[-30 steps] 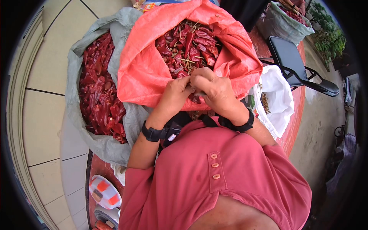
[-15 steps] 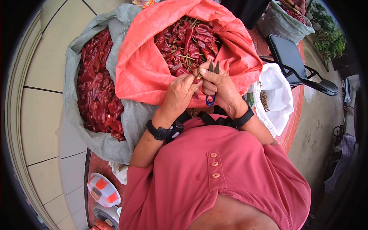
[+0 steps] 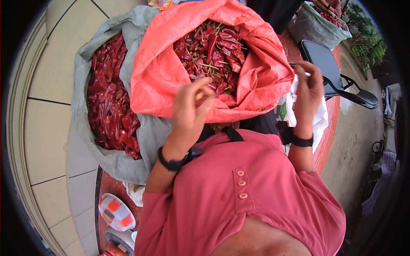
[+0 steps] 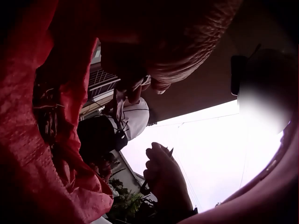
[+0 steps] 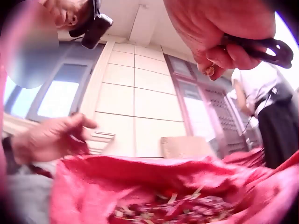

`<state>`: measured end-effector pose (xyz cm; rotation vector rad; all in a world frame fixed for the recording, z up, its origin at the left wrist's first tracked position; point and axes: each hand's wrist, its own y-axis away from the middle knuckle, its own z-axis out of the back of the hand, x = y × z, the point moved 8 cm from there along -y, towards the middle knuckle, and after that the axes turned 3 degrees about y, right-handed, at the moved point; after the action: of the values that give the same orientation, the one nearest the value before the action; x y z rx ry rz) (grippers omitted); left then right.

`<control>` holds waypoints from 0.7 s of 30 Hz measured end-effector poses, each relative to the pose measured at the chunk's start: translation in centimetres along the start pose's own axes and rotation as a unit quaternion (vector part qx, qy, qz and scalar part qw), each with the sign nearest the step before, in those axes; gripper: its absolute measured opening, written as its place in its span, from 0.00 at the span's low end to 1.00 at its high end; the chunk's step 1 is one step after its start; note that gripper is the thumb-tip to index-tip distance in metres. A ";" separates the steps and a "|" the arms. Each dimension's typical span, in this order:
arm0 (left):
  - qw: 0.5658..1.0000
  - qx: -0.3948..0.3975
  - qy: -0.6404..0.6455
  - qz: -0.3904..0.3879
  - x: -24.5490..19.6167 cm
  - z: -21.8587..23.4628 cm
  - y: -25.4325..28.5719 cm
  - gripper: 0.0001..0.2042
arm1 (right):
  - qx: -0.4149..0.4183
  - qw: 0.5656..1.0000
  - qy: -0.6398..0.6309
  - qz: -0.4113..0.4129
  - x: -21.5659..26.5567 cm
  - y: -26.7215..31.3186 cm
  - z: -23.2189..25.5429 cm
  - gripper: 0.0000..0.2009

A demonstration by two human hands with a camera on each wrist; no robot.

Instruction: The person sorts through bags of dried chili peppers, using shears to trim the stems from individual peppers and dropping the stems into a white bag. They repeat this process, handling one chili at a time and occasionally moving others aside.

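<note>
My left hand (image 3: 188, 111) is at the near rim of the red woven bag (image 3: 158, 81). It holds a dried red chili pepper (image 5: 80, 143) between thumb and fingers. Dried chilies (image 3: 209, 49) with pale stems fill the bag's mouth. Off to the right, my right hand (image 3: 309, 91) is above the white bag (image 3: 321, 123), fingers bent. It grips a pair of scissors, whose dark handle (image 5: 280, 52) sticks out beside the palm in the right wrist view. A small pale chili stem (image 5: 210, 71) shows at its fingertips there.
A grey bag (image 3: 81, 111) of glossy red chilies stands on the left. A black chair (image 3: 318, 55) and another filled bag (image 3: 318, 32) are on the far right. A white and orange dish (image 3: 116, 212) lies lower left. Another person (image 5: 266, 93) stands beyond the red bag.
The hands were together over the red bag, with scissors and a chili between them. The right hand has swung right over the white bag; the left stays near the rim with the chili.
</note>
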<state>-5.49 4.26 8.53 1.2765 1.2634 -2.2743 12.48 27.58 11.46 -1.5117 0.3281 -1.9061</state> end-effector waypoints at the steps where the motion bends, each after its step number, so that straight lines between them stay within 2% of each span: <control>1: 0.998 -0.041 -0.044 -0.008 -1.6 2.1 0.2 0.17 | -0.035 0.998 0.052 0.001 -0.7 -0.4 2.1 0.05; 3: 0.986 -0.134 -0.095 -0.010 -4.1 7.0 1.5 0.21 | -0.080 0.987 0.136 0.006 -3.9 -1.1 6.0 0.05; 4: 0.965 -0.184 -0.154 -0.102 -5.6 9.3 1.9 0.21 | -0.089 0.975 0.201 0.013 -5.6 -1.4 7.4 0.06; 5: 0.949 -0.259 -0.161 -0.075 -6.4 11.5 2.5 0.21 | -0.076 0.971 0.228 -0.016 -7.7 -1.4 8.3 0.06; 7: 0.909 -0.325 -0.246 -0.083 -6.9 15.1 2.3 0.20 | -0.048 0.957 0.277 -0.071 -11.4 -1.2 8.6 0.08; 8: 0.907 -0.327 -0.259 -0.063 -6.2 16.4 1.8 0.20 | -0.050 0.984 0.151 -0.086 -12.9 -0.9 7.6 0.09; 10: 0.890 -0.305 -0.337 0.024 -3.0 18.8 0.5 0.24 | 0.050 0.985 0.024 -0.164 -6.9 -0.6 1.6 0.09; 11: 0.860 -0.218 -0.452 0.093 -1.3 19.3 -0.8 0.31 | 0.122 0.977 -0.022 -0.173 -5.9 0.0 -2.0 0.09; 12: 0.860 -0.195 -0.462 0.094 0.6 19.4 -0.3 0.34 | 0.191 0.963 -0.068 -0.177 -5.3 0.3 -5.6 0.10; 14: 0.910 -0.223 -0.304 0.171 1.3 18.3 0.1 0.33 | 0.305 0.925 -0.159 -0.163 -4.5 1.7 -12.8 0.10; 15: 0.910 -0.217 -0.331 0.128 0.1 16.6 -0.3 0.30 | 0.296 0.936 -0.169 -0.091 -6.3 2.4 -16.8 0.11; 17: 0.939 -0.186 -0.284 0.058 -0.8 13.5 -0.2 0.25 | 0.336 0.910 -0.185 -0.160 -7.2 3.3 -22.0 0.13; 18: 0.954 -0.165 -0.247 0.033 -1.2 12.0 0.1 0.23 | 0.379 0.856 -0.189 -0.296 -7.2 4.3 -23.3 0.14; 20: 0.953 -0.063 -0.296 0.010 -2.9 8.0 0.2 0.20 | 0.363 0.845 -0.191 -0.343 -9.0 4.5 -25.4 0.14; 21: 0.970 -0.019 -0.241 0.013 -2.7 6.3 0.3 0.20 | 0.356 0.837 -0.192 -0.368 -9.6 4.7 -26.2 0.14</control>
<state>-7.36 -1.34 12.02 0.6566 1.0929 -2.3290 -9.32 24.84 -6.33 -1.5090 -1.1826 -1.8286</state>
